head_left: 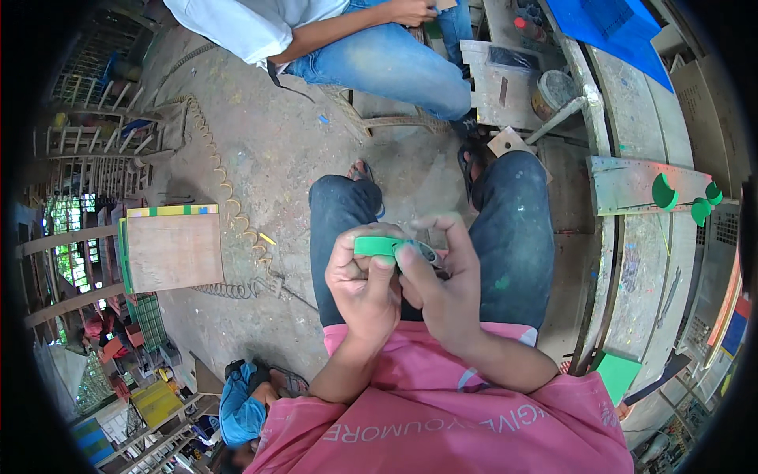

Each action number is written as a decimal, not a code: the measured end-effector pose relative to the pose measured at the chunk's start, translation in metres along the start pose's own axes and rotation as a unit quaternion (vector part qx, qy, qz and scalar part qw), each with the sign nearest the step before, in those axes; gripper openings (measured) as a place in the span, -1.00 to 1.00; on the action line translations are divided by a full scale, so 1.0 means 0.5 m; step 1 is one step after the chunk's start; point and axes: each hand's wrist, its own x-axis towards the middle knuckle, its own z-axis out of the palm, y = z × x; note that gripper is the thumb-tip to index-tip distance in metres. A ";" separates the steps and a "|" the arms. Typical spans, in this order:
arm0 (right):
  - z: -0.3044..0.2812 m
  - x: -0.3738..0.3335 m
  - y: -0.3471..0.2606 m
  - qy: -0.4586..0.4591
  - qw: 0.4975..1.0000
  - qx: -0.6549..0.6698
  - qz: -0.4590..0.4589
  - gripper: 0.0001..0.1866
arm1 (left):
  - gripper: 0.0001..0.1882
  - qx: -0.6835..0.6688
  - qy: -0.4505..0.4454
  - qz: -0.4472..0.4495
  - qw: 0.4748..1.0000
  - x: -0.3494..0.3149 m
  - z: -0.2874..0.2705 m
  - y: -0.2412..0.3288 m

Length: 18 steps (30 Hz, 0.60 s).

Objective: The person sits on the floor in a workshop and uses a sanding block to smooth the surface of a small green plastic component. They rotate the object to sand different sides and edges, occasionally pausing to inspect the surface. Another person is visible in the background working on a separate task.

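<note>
Above my lap, my left hand [362,280] is closed on a small bright green piece with a smooth, flat-looking side [374,246], pinched between thumb and fingers. My right hand [452,296] meets it from the other side, its thumb pressed at the piece's right end. Part of a small greyish, rounded thing [427,254] shows between the right thumb and fingers; its kind is too blurred to tell. The right forefinger is raised and bent, smeared by motion. Palms and fingers hide the underside of the green piece.
At right, a wooden bench [643,103] bears a board [620,186] with several green rounded pieces [665,191]. Ahead sits another person in jeans [387,67], near a paint-stained bucket [555,93]. A coiled yellow hose [225,186] crosses the floor beside a plywood-topped stack [175,251]. Another person [243,403] is behind left.
</note>
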 end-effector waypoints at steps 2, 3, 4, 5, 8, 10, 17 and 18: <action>0.005 0.018 -0.011 0.003 1.000 0.014 -0.027 -0.66 | -0.73 0.008 0.016 0.013 1.000 -0.006 -0.002 -0.011; -0.004 0.033 -0.011 -0.001 0.999 -0.006 -0.036 -0.66 | -0.73 0.002 -0.004 0.009 1.000 -0.008 -0.001 -0.011; -0.001 0.023 -0.007 0.007 1.000 0.005 -0.020 -0.66 | -0.73 0.004 0.004 0.002 1.000 -0.008 0.000 -0.009; 0.004 0.005 0.001 0.014 1.000 0.016 -0.003 -0.66 | -0.73 0.006 0.012 -0.005 1.000 -0.006 0.000 -0.004; 0.006 0.014 -0.009 0.005 1.000 0.020 -0.012 -0.67 | -0.72 0.007 0.005 0.002 1.000 0.004 0.000 -0.001; 0.000 0.024 -0.011 0.000 0.999 0.013 -0.030 -0.67 | -0.72 0.021 0.013 0.012 1.000 -0.008 -0.003 -0.014; 0.003 0.020 -0.006 0.012 1.000 0.015 -0.003 -0.66 | -0.76 0.001 0.009 0.009 1.000 -0.003 0.007 -0.006; 0.003 0.029 -0.012 0.014 0.999 0.019 -0.022 -0.66 | -0.77 0.000 0.004 0.014 1.000 -0.002 0.010 -0.008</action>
